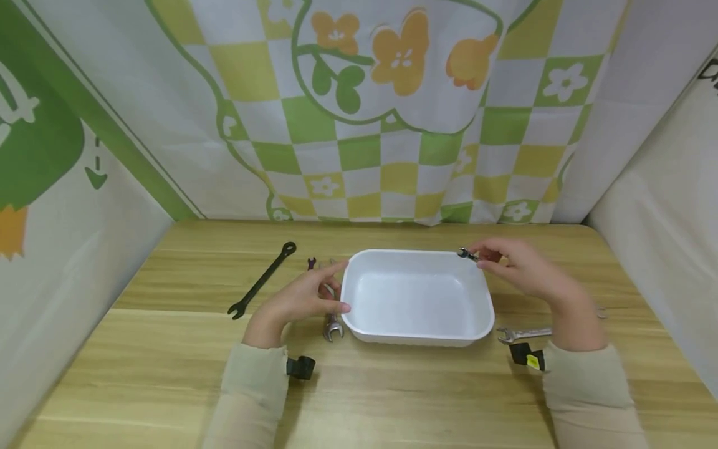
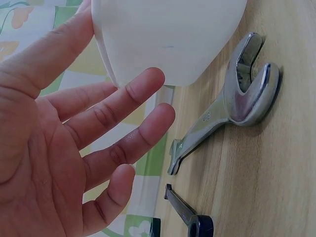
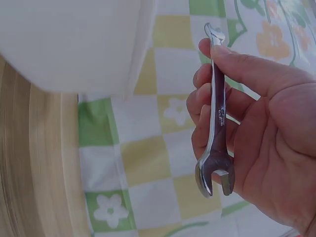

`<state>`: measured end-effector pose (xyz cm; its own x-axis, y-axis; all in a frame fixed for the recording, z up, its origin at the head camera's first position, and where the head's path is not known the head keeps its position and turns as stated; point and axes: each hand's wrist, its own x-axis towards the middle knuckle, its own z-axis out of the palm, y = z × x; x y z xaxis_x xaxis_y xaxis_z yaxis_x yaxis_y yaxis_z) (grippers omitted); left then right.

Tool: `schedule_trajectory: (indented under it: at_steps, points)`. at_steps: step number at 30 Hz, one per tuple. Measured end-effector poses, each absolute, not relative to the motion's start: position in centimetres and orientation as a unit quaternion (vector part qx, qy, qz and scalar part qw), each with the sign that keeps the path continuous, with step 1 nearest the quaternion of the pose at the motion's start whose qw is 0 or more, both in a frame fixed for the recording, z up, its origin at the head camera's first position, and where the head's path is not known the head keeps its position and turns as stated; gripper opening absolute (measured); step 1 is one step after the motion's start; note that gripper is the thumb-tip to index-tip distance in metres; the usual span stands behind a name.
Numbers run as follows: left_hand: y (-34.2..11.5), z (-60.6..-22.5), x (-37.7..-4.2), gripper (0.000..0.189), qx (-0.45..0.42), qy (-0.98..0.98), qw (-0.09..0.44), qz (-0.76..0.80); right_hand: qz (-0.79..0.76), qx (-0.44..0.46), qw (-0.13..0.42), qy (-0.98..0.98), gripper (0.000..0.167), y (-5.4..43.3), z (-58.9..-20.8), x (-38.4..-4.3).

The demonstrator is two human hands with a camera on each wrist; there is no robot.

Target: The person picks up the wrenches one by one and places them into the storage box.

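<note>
A white plastic basin (image 1: 417,337) stands on the wooden table with no object inside. My left hand (image 1: 305,293) is at its left end, thumb and index finger touching the rim while the other fingers spread loosely outside the wall. Beyond the basin's right back corner, my right hand (image 1: 518,268) pinches a small silver wrench (image 3: 218,108) between thumb and fingers. In the right wrist view its open-ended head points down. A silver wrench (image 2: 252,94) lies beside the left hand, partly hidden by it in the head view.
A long black combination wrench (image 1: 262,280) lies at the left, with a small dark purple wrench (image 1: 311,262) nearer the basin. Another silver wrench (image 1: 524,335) lies under the right forearm. A patterned cloth (image 1: 387,156) hangs behind the table (image 1: 392,393).
</note>
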<state>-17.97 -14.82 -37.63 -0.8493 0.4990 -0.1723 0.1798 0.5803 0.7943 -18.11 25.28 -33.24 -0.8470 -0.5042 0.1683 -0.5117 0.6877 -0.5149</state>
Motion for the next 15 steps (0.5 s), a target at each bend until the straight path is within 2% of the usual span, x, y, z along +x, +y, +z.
schedule_trajectory:
  at_steps: [15]
  points:
    - [-14.8, -37.5, -17.9, 0.092, 0.194, 0.869, 0.196, 0.411, 0.32, 0.351, -0.021, -0.88, 0.018, 21.9, -34.4, -18.0]
